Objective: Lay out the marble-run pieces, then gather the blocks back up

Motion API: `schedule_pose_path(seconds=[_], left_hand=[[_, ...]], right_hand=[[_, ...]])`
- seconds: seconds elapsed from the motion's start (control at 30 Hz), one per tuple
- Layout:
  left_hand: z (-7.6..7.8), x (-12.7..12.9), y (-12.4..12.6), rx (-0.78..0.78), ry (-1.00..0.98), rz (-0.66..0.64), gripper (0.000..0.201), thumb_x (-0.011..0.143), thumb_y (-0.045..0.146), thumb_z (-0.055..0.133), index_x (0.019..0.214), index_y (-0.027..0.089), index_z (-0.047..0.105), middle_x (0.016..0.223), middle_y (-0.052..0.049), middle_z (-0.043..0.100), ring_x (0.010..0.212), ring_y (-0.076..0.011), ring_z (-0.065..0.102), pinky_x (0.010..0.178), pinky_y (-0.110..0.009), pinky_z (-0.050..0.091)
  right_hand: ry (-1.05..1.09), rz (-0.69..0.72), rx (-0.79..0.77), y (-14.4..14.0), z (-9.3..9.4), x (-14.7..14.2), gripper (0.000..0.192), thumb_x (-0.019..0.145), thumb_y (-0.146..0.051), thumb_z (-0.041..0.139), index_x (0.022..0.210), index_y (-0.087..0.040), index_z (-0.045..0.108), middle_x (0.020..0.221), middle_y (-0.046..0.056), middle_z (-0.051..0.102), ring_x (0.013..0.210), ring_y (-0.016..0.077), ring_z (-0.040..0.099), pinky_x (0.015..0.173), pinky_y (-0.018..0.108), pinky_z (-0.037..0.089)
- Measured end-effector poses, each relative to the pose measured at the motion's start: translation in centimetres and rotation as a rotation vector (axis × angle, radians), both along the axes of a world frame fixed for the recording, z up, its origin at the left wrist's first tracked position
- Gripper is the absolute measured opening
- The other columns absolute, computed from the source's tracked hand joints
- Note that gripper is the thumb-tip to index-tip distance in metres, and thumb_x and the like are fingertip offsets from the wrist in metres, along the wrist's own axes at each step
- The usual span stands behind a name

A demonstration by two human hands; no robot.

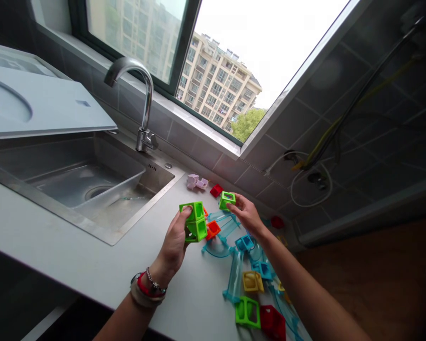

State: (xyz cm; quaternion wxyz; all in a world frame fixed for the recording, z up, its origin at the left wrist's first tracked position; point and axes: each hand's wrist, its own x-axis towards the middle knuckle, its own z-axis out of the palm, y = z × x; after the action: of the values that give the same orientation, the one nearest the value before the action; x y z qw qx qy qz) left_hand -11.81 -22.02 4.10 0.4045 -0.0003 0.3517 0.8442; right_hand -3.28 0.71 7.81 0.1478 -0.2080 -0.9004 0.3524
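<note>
Red and green blocks [257, 316] lie nearest on the table [74, 265], and above it the left hand [173, 246] grips two stacked green cubes [194, 221] while the right hand [246, 214] pinches a small green cube [226, 200].

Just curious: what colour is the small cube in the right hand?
Bright green cube, clearest in the head view.
</note>
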Motion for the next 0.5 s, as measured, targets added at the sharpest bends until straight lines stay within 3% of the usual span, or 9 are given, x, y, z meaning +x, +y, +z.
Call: schedule_pose_path(seconds=[0.1,0.27,0.5], left_hand=[[0.4,1.1,0.0,0.062,0.082,-0.065,0.051,0.091,0.054,0.071,0.124,0.015,0.064,0.101,-0.009,0.078,0.084,-0.0229,0.077,0.068,-0.028,0.06],[2.4,3.5,-0.2,0.125,0.093,-0.211,0.059,0.09,0.055,0.073,0.131,0.016,0.057,0.103,-0.012,0.076,0.08,-0.0246,0.078,0.064,-0.028,0.058],[3.3,5.6,-0.6,0.201,0.108,-0.265,0.058,0.089,0.055,0.075,0.124,0.013,0.058,0.1,-0.013,0.076,0.078,-0.0251,0.078,0.061,-0.027,0.057]], right_hand=[[0.082,-0.008,-0.198,-3.1,1.3,3.7,0.054,0.102,-0.056,0.048,0.137,-0.016,0.058,0.117,0.014,0.076,0.094,0.0248,0.077,0.079,0.038,0.064],[0.257,-0.037,-0.809,-7.1,2.8,8.1,0.045,0.088,-0.059,0.072,0.11,-0.019,0.07,0.102,0.011,0.077,0.089,0.027,0.077,0.072,0.037,0.065],[0.317,-0.034,-0.899,-9.7,3.1,10.8,0.05,0.086,-0.057,0.077,0.119,-0.021,0.069,0.106,0.012,0.077,0.088,0.0278,0.078,0.072,0.038,0.065]])
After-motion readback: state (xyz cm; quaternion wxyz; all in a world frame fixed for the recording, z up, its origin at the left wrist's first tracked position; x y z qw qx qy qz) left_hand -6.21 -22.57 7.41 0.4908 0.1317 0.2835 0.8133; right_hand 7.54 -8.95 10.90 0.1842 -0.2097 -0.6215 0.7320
